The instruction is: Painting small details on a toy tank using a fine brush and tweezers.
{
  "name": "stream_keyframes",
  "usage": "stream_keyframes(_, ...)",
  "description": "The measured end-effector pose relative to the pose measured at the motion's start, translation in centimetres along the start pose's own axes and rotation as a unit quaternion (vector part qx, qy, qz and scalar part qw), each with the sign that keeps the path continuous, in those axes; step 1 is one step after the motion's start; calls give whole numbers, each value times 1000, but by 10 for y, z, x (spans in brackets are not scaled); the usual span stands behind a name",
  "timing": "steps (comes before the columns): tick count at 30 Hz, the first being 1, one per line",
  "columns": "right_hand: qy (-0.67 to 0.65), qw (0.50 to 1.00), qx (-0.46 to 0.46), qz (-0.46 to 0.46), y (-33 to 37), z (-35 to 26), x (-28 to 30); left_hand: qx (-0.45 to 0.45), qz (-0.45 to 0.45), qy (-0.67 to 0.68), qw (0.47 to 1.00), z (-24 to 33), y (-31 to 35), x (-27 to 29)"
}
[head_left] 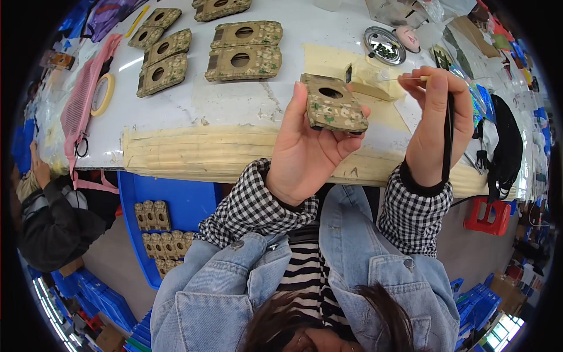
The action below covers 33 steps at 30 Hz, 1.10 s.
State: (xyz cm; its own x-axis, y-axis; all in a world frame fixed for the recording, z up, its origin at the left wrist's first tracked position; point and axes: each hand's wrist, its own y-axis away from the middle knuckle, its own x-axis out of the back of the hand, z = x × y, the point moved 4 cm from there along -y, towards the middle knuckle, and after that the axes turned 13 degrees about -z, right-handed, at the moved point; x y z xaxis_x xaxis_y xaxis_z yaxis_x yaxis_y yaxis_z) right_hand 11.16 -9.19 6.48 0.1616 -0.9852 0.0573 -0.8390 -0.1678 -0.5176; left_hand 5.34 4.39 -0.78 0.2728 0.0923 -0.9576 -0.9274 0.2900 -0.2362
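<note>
My left hand (314, 138) is wrapped round a camouflage-patterned case (335, 108) with an oval hole in its face, held tilted above the table's near edge. To the right, my right hand (440, 114) is raised with its fingers closed on a thin pale stick (417, 78) that points left. A long narrow black strip (450, 135) runs down across that palm; whether it is gripped cannot be made out. Between the hands sits a small block wrapped in masking tape (375, 82). A round metal dish (385, 46) with small dark pieces lies farther back.
Several matching camouflage cases (243, 61) lie at the back left. A pink mesh bag (88, 97) and a tape roll (102, 94) are at the left. Below the table edge, a blue tray (170, 199) holds more cases. A red stool (488, 216) stands right; another person (58, 223) sits left.
</note>
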Motion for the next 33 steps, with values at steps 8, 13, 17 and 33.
stream_keyframes(8, 422, 891, 163, -34, -13, 3, 10, -6, 12, 6, 1000, -1, 0, -4)
stream_keyframes(13, 385, 908, 161, -35, -11, 5, 22, -1, -38, 15, 999, -3, -4, -3)
stream_keyframes(17, 268, 961, 55, -33, 2, -9, 63, 5, -35, -12, 999, -1, -2, -6)
stream_keyframes(33, 107, 973, -184, -87, 66, 22, 132, 127, -139, -156, 970, -56, -7, -18)
